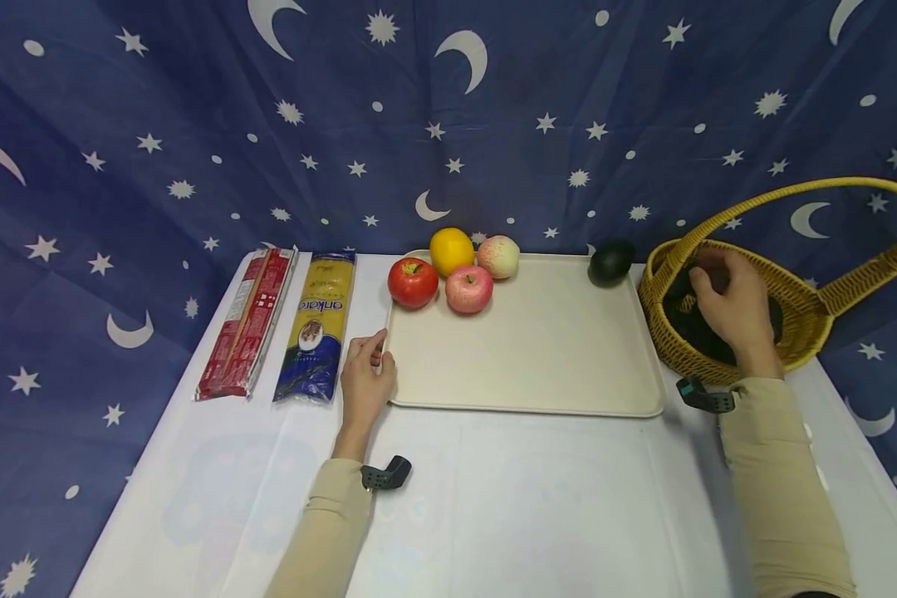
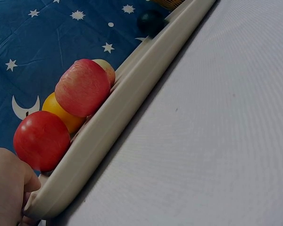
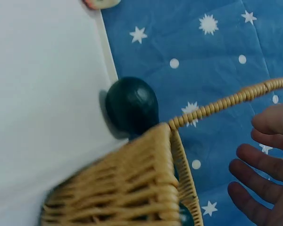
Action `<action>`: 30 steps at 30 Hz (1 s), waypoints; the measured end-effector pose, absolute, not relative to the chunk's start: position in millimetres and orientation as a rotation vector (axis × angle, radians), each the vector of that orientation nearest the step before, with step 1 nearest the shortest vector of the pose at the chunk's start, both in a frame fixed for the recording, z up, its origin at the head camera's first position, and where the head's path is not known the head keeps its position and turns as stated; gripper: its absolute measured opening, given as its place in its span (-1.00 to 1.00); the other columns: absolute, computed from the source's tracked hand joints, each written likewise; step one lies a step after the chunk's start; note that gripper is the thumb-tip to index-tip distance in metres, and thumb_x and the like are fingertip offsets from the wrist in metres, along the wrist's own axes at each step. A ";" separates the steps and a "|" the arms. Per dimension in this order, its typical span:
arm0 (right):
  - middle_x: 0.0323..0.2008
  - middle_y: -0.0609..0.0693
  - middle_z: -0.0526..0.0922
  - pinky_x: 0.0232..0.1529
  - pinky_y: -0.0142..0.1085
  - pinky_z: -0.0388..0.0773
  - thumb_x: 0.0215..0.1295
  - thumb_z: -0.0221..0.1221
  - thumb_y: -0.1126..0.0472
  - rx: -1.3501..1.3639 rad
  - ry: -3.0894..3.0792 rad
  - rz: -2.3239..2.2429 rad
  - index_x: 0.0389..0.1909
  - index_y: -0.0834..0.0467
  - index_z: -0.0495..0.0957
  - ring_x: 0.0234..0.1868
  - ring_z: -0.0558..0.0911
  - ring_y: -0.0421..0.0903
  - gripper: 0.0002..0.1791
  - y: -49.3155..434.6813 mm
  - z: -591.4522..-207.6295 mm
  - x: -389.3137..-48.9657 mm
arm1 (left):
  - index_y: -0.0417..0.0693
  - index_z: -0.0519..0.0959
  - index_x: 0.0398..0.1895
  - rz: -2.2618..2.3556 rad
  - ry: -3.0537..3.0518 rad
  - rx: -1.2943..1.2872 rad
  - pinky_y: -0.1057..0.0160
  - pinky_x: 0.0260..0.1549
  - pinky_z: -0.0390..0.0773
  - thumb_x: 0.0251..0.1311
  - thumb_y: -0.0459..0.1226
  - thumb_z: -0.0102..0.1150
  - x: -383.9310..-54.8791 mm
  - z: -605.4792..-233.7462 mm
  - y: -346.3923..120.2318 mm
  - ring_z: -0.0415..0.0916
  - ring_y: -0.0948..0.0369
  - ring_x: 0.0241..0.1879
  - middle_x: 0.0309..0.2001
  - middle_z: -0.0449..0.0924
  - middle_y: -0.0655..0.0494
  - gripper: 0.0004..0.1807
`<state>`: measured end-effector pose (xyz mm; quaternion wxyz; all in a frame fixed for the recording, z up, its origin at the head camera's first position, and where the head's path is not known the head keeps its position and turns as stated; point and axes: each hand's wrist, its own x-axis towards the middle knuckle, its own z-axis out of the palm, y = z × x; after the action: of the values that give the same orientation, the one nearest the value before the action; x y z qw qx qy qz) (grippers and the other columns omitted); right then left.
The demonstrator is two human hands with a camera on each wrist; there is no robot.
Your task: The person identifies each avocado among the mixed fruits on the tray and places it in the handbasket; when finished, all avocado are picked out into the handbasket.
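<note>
My left hand grips the left edge of a cream tray, its fingertips at the rim. In the left wrist view that hand sits at the tray's near corner. My right hand is over the opening of a yellow wicker basket, inside the arch of its handle. In the right wrist view its fingers are spread and loosely bent, with nothing between them. Dark green fruit shows inside the basket, partly hidden by the wall. A dark avocado lies at the tray's back right corner.
Grouped at the tray's back left are a red round fruit, a yellow-orange fruit, a pink apple and a pale peach. Left of the tray lie a blue-and-yellow pasta packet and a red packet. Starry blue cloth hangs behind.
</note>
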<state>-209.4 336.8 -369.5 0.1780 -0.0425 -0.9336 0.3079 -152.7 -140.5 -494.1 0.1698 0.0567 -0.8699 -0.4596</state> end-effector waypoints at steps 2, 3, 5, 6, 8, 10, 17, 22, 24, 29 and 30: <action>0.05 0.15 0.51 -0.15 -0.53 0.32 0.35 -0.04 0.00 -0.136 -2.595 0.904 0.19 0.15 0.41 -0.13 0.43 -0.40 -0.52 333.0 -371.8 -206.1 | -0.10 0.53 0.13 -1.313 -2.475 0.162 0.20 -0.22 0.40 0.17 -0.37 0.06 -152.3 -494.4 -140.7 0.43 0.12 -0.26 -0.15 0.46 -0.02 -0.58; 0.03 0.13 0.52 -0.17 -0.58 0.29 0.35 -0.03 0.00 -0.144 -2.576 0.921 0.18 0.14 0.43 -0.16 0.38 -0.49 -0.54 331.1 -373.1 -204.5 | -0.10 0.53 0.13 -1.316 -2.476 0.162 0.20 -0.22 0.40 0.17 -0.37 0.05 -152.2 -494.5 -140.8 0.44 0.12 -0.26 -0.15 0.46 -0.02 -0.58; -0.02 0.06 0.53 -0.18 -0.60 0.29 0.34 -0.02 0.01 -0.165 -2.536 0.963 0.15 0.12 0.45 -0.20 0.32 -0.58 -0.56 326.8 -376.1 -201.0 | -0.10 0.53 0.13 -1.317 -2.478 0.163 0.21 -0.21 0.40 0.17 -0.37 0.05 -152.4 -494.8 -140.8 0.43 0.12 -0.25 -0.15 0.45 -0.02 -0.58; -0.04 0.01 0.53 -0.17 -0.60 0.29 0.34 -0.01 0.01 -0.178 -2.518 0.983 0.14 0.11 0.46 -0.20 0.32 -0.58 -0.58 324.4 -377.6 -199.4 | -0.09 0.53 0.13 -1.317 -2.479 0.163 0.21 -0.21 0.40 0.17 -0.37 0.05 -152.7 -494.9 -140.9 0.43 0.12 -0.25 -0.15 0.45 -0.01 -0.58; -0.10 -0.08 0.52 -0.17 -0.58 0.29 0.34 0.00 0.02 -0.206 -2.480 1.023 0.10 0.09 0.47 -0.20 0.35 -0.55 -0.60 319.0 -381.0 -195.5 | -0.09 0.52 0.14 -1.315 -2.480 0.162 0.22 -0.22 0.40 0.18 -0.37 0.05 -153.2 -495.2 -140.9 0.43 0.12 -0.25 -0.14 0.45 -0.01 -0.58; -0.15 -0.19 0.51 -0.16 -0.56 0.31 0.33 0.01 0.03 -0.226 -2.431 1.064 0.08 0.08 0.49 -0.20 0.38 -0.52 -0.63 313.8 -384.7 -191.7 | -0.09 0.52 0.14 -1.309 -2.481 0.160 0.21 -0.22 0.40 0.17 -0.37 0.05 -153.4 -495.4 -140.9 0.43 0.13 -0.26 -0.15 0.45 -0.01 -0.58; -0.26 -0.43 0.46 -0.17 -0.48 0.37 0.29 0.10 0.12 -0.145 -2.221 1.152 -0.06 0.17 0.55 -0.21 0.47 -0.46 -0.72 296.9 -396.1 -184.3 | -0.08 0.53 0.14 -1.297 -2.487 0.172 0.22 -0.22 0.40 0.16 -0.38 0.06 -154.5 -495.7 -142.0 0.43 0.13 -0.26 -0.16 0.46 0.00 -0.58; -0.31 -0.42 0.47 -0.20 -0.50 0.38 0.26 0.14 0.16 -0.020 -2.222 1.154 -0.11 0.24 0.55 -0.25 0.48 -0.45 -0.73 286.6 -404.4 -185.4 | -0.08 0.53 0.14 -1.306 -2.487 0.178 0.22 -0.22 0.40 0.16 -0.37 0.07 -155.0 -495.4 -142.6 0.43 0.14 -0.27 -0.17 0.45 0.00 -0.57; -0.32 -0.38 0.49 -0.21 -0.53 0.39 0.26 0.16 0.16 0.018 -2.261 1.156 -0.12 0.24 0.55 -0.27 0.48 -0.44 -0.74 283.3 -408.0 -186.0 | -0.08 0.53 0.13 -1.310 -2.484 0.179 0.22 -0.22 0.40 0.15 -0.37 0.07 -155.1 -495.3 -142.6 0.43 0.14 -0.27 -0.17 0.45 0.00 -0.57; -0.23 -0.20 0.55 -0.18 -0.59 0.38 0.28 0.14 0.07 0.047 -2.415 1.146 -0.06 0.16 0.52 -0.26 0.47 -0.44 -0.69 276.1 -415.0 -188.1 | -0.07 0.53 0.13 -1.319 -2.488 0.176 0.23 -0.22 0.39 0.15 -0.37 0.07 -155.1 -495.3 -141.8 0.42 0.14 -0.26 -0.15 0.46 0.01 -0.58; -0.21 -0.16 0.56 -0.19 -0.60 0.38 0.29 0.13 0.06 0.048 -2.438 1.143 -0.05 0.16 0.51 -0.25 0.47 -0.44 -0.68 275.2 -416.1 -189.0 | -0.07 0.53 0.13 -1.319 -2.488 0.174 0.23 -0.21 0.39 0.15 -0.37 0.07 -155.0 -495.2 -141.5 0.42 0.14 -0.26 -0.15 0.46 0.01 -0.58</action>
<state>-189.0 275.2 -416.1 0.2224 0.0174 -0.8827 0.4137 -155.0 -141.5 -495.2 0.1595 0.0609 -0.8705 -0.4616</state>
